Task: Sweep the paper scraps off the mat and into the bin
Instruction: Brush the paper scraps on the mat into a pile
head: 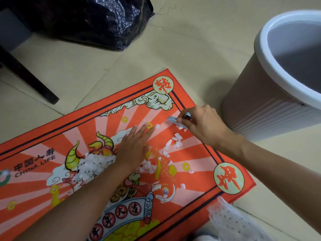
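Orange mat point(52, 171) under both hands. Left hand point(134, 146) flat, fingers straight, pressed down on it. Right hand point(203, 124) curled, pinching a small blue tool point(173, 120). White paper scraps point(171, 145) between the 2 hands, a bigger pile point(93, 165) just left of the left wrist. Bin point(271, 94) beyond the right hand.

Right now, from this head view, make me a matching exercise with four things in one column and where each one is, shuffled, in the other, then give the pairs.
Things:
1. left hand
2. right hand
3. bin
4. black plastic bag

Places:
A. on the floor past the mat's far edge, top of the view
B. flat on the mat beside the pile of paper scraps
C. on the floor off the mat's right end
D. near the mat's far right corner, holding a small light blue tool

Pairs: 1-B, 2-D, 3-C, 4-A
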The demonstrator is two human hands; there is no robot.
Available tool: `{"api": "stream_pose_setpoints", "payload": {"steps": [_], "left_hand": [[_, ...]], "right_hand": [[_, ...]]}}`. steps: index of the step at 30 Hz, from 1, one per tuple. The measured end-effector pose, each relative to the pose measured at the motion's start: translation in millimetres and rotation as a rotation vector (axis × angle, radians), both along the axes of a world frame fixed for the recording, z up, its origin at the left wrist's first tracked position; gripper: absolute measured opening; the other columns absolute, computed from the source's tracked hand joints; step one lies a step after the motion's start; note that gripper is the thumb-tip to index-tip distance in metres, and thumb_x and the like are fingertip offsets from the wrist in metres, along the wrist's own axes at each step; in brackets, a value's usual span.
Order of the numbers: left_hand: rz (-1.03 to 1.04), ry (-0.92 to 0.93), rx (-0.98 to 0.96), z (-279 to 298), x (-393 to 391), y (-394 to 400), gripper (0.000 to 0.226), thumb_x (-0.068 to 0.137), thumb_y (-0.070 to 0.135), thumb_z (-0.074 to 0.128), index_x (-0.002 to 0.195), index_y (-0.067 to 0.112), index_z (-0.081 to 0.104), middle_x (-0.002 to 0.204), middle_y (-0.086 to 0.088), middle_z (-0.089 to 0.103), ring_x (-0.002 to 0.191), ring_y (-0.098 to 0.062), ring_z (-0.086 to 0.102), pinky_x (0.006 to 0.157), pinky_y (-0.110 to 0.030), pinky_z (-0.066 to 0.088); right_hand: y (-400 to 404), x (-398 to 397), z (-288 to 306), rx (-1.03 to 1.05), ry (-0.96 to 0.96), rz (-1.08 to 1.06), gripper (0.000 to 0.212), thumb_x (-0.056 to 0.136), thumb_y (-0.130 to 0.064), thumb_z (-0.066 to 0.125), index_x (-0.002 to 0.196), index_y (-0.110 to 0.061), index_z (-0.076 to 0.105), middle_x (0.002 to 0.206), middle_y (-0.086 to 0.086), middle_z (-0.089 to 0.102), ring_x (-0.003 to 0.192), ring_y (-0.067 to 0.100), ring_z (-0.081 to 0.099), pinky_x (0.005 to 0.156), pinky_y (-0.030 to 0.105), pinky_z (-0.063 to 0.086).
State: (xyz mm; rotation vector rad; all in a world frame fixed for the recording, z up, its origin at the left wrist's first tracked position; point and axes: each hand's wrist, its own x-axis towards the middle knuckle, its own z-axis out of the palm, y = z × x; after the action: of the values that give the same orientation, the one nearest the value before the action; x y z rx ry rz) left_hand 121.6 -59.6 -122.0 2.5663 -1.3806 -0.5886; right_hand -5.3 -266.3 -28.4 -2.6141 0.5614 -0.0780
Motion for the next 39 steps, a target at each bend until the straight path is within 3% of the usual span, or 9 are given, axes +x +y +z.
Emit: {"api": "stream_pose_setpoints", "payload": {"steps": [11, 15, 19, 21, 24, 27, 31, 35, 39], "left_hand": [[-0.011, 0.122, -0.008, 11, 18, 8, 0.07, 0.097, 0.023, 0.055, 0.15, 0.048, 0.016, 0.161, 0.019, 0.014, 0.151, -0.012, 0.006, 0.11, -0.053, 0.036], [-0.046, 0.134, -0.059, 10, 23, 11, 0.069, 0.096, 0.021, 0.053, 0.15, 0.048, 0.018, 0.161, 0.017, 0.019, 0.15, -0.014, 0.011, 0.109, -0.046, 0.037], [-0.054, 0.108, -0.042, 6, 26, 11, 0.078, 0.094, 0.007, 0.05, 0.15, 0.052, 0.018, 0.159, 0.023, 0.018, 0.149, -0.009, 0.011, 0.104, -0.043, 0.04], [-0.062, 0.127, -0.04, 7, 31, 12, 0.075, 0.096, 0.009, 0.05, 0.149, 0.053, 0.02, 0.158, 0.027, 0.018, 0.148, -0.006, 0.012, 0.106, -0.043, 0.037], [-0.088, 0.144, -0.044, 10, 37, 14, 0.075, 0.097, 0.006, 0.052, 0.147, 0.053, 0.022, 0.152, 0.034, 0.016, 0.147, -0.004, 0.013, 0.106, -0.042, 0.034], [-0.088, 0.183, -0.11, 10, 37, 17, 0.07, 0.096, 0.005, 0.056, 0.149, 0.042, 0.029, 0.153, 0.027, 0.021, 0.145, -0.006, 0.016, 0.11, -0.042, 0.033], [-0.027, 0.078, -0.15, 5, 34, 21, 0.071, 0.092, 0.005, 0.062, 0.149, 0.037, 0.035, 0.154, 0.015, 0.036, 0.143, -0.016, 0.028, 0.104, -0.047, 0.042], [-0.033, 0.02, -0.187, -1, 33, 23, 0.069, 0.09, 0.004, 0.064, 0.147, 0.033, 0.04, 0.152, 0.012, 0.041, 0.139, -0.017, 0.035, 0.099, -0.045, 0.048], [0.012, 0.007, -0.239, -1, 32, 24, 0.059, 0.091, 0.004, 0.061, 0.143, 0.03, 0.049, 0.148, 0.007, 0.047, 0.136, -0.017, 0.041, 0.098, -0.045, 0.049]], "right_hand": [[67, -4, 3, 0.02, 0.007, 0.21, 0.025, 0.099, -0.023, 0.05, 0.087, -0.011, 0.068, 0.064, 0.004, 0.061, 0.058, 0.027, 0.055, 0.059, 0.036, 0.048], [91, -2, 4, 0.031, 0.016, 0.275, 0.02, 0.098, -0.021, 0.049, 0.097, -0.013, 0.067, 0.073, 0.007, 0.067, 0.064, 0.028, 0.062, 0.065, 0.04, 0.055], [106, -2, 7, 0.027, -0.004, 0.337, 0.023, 0.097, -0.017, 0.049, 0.116, -0.015, 0.063, 0.074, 0.01, 0.066, 0.057, 0.029, 0.047, 0.061, 0.035, 0.047], [110, -3, 7, 0.041, -0.021, 0.347, 0.02, 0.095, -0.014, 0.052, 0.112, -0.011, 0.063, 0.07, 0.012, 0.064, 0.056, 0.033, 0.053, 0.059, 0.038, 0.051], [106, -2, 9, 0.045, -0.027, 0.329, 0.013, 0.093, -0.014, 0.056, 0.099, -0.012, 0.067, 0.065, 0.012, 0.065, 0.056, 0.034, 0.061, 0.057, 0.04, 0.053], [87, 5, 13, 0.015, -0.058, 0.247, 0.018, 0.097, -0.021, 0.055, 0.088, -0.015, 0.07, 0.064, 0.004, 0.064, 0.053, 0.026, 0.057, 0.053, 0.034, 0.048], [51, 19, 18, -0.056, -0.063, 0.103, 0.027, 0.1, -0.036, 0.049, 0.096, -0.021, 0.071, 0.076, 0.006, 0.068, 0.068, 0.031, 0.06, 0.059, 0.029, 0.035], [27, 38, 9, -0.108, -0.064, 0.003, 0.021, 0.096, -0.034, 0.051, 0.101, -0.025, 0.07, 0.088, 0.005, 0.071, 0.085, 0.035, 0.063, 0.061, 0.031, 0.036], [22, 52, -2, -0.048, -0.033, -0.018, 0.019, 0.095, -0.035, 0.056, 0.097, -0.025, 0.071, 0.091, 0.004, 0.071, 0.085, 0.032, 0.062, 0.063, 0.029, 0.032]]}}
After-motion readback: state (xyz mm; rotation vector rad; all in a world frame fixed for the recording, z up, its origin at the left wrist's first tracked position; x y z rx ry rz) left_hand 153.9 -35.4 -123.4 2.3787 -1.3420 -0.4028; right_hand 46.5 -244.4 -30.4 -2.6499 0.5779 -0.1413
